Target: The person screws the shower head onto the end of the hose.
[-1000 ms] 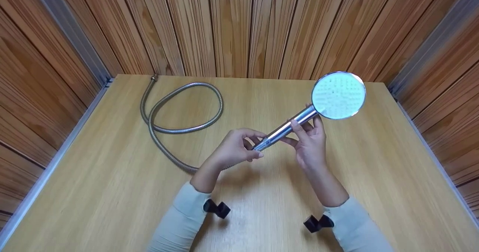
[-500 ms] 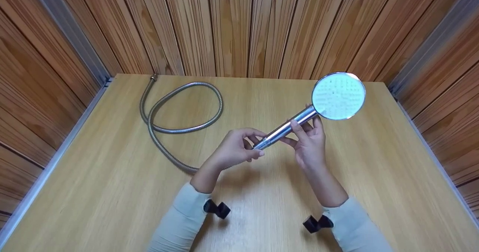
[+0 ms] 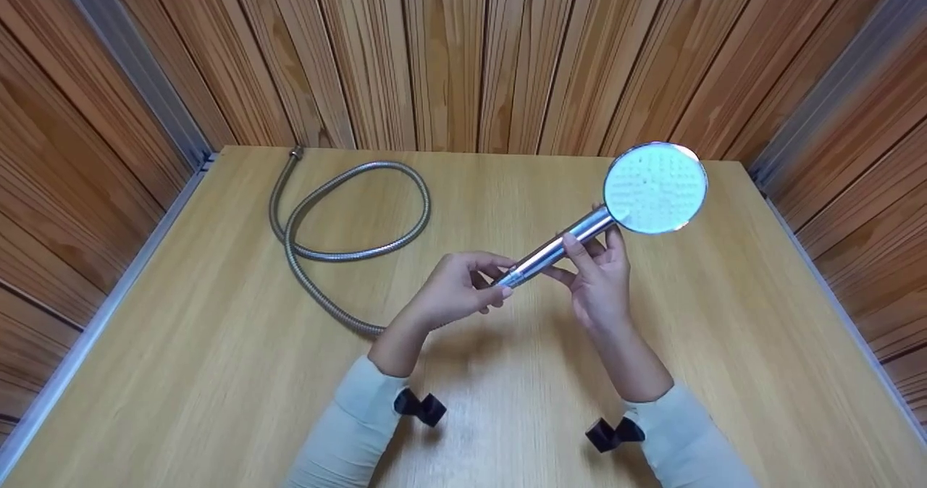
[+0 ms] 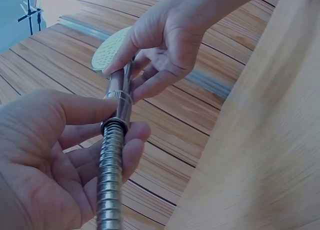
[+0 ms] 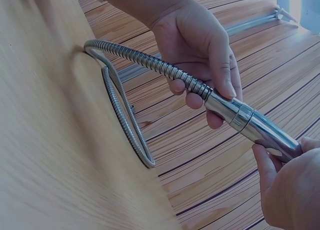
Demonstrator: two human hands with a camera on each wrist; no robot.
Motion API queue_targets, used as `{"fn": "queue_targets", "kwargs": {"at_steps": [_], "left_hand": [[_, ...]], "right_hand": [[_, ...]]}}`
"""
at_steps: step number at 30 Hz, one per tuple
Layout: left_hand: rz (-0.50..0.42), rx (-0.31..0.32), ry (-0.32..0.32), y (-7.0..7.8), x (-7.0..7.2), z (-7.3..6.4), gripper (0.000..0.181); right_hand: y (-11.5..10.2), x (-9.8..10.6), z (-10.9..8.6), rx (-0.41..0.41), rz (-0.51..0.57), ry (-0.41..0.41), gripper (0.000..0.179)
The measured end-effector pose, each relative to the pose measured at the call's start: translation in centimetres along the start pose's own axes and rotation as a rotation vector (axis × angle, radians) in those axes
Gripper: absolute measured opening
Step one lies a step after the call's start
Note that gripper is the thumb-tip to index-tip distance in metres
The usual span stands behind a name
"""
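A chrome shower head (image 3: 655, 187) is held in the air, its round, pale nozzle face turned up and its handle sloping down to the left. My right hand (image 3: 601, 282) grips this handle between thumb and fingers. At the handle's lower end, my left hand (image 3: 460, 289) pinches the smooth metal connector nut (image 5: 222, 105) of a shower hose. In the left wrist view the ribbed hose (image 4: 109, 185) runs out of the nut past the left palm, with the nut lined up against the handle. The left fingers partly hide the nut in the head view.
The rest of the hose (image 3: 347, 256) lies looped on the wooden table (image 3: 217, 372) at the left. Its other end fitting (image 3: 296, 153) rests at the table's back edge. Wood-panelled walls (image 3: 449, 53) enclose the back and sides.
My left thumb has shifted very slightly up and right at the handle's lower end. The shower head and right hand stay almost still; the hose loop lies as before.
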State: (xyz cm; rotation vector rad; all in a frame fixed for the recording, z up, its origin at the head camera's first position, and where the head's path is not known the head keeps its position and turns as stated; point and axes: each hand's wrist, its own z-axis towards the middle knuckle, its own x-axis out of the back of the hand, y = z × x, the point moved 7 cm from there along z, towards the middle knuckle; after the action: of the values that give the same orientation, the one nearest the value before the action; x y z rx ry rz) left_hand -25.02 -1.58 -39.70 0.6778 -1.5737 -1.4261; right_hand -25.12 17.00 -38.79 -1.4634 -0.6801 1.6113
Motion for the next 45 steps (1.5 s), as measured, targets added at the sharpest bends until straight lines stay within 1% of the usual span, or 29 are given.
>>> {"fn": "queue_targets", "kwargs": {"at_steps": [2,5,8,11,14,16,19,21,24,29,32,34,39,42,45], "left_hand": [[0.015,0.001,0.028,0.0,0.1,0.0,0.033],[0.041,0.019,0.051,-0.1,0.2,0.0,0.036],[0.069,0.034,0.065,-0.1,0.1,0.0,0.036],[0.081,0.03,0.065,0.0,0.1,0.0,0.035],[0.063,0.03,0.038,0.0,-0.1,-0.1,0.035],[0.032,0.036,-0.006,0.0,-0.2,-0.1,0.034],[-0.024,0.071,-0.076,-0.1,-0.4,-0.2,0.029],[-0.037,0.091,-0.104,-0.2,-0.6,-0.2,0.025],[-0.026,0.119,-0.094,-0.3,-0.7,-0.1,0.018],[0.01,0.131,-0.053,-0.4,-0.9,-0.1,0.013],[0.033,0.113,-0.051,-0.3,-1.0,-0.1,0.012],[0.057,0.085,-0.057,-0.3,-1.1,-0.1,0.012],[0.149,-0.032,-0.072,-0.2,-1.5,-0.2,0.013],[0.205,-0.081,-0.054,-0.1,-1.7,-0.3,0.012],[0.256,-0.092,-0.025,-0.1,-1.8,-0.3,0.013]], "right_hand": [[0.0,0.0,0.0,-0.002,0.007,0.0,0.057],[0.0,-0.1,0.0,-0.007,0.015,0.004,0.057],[0.0,-0.1,-0.1,-0.012,0.014,0.014,0.059],[0.0,-0.1,-0.1,-0.013,0.009,0.018,0.059],[-0.1,-0.1,-0.1,-0.009,0.009,0.009,0.058],[-0.1,-0.1,-0.1,-0.007,0.013,0.014,0.059],[-0.1,-0.1,-0.1,-0.004,0.011,0.015,0.06],[-0.2,-0.1,-0.2,-0.003,0.006,0.013,0.06],[-0.3,-0.3,-0.2,-0.001,-0.015,-0.007,0.059],[-0.4,-0.4,-0.3,0.014,-0.065,-0.027,0.057],[-0.6,-0.6,-0.4,0.033,-0.084,-0.031,0.056],[-0.8,-0.7,-0.5,0.05,-0.097,-0.035,0.055],[-1.1,-1.0,-0.7,0.077,-0.11,-0.026,0.049],[-1.3,-1.2,-0.8,0.087,-0.125,-0.028,0.046],[-1.2,-1.1,-0.8,0.085,-0.152,-0.033,0.046]]}}
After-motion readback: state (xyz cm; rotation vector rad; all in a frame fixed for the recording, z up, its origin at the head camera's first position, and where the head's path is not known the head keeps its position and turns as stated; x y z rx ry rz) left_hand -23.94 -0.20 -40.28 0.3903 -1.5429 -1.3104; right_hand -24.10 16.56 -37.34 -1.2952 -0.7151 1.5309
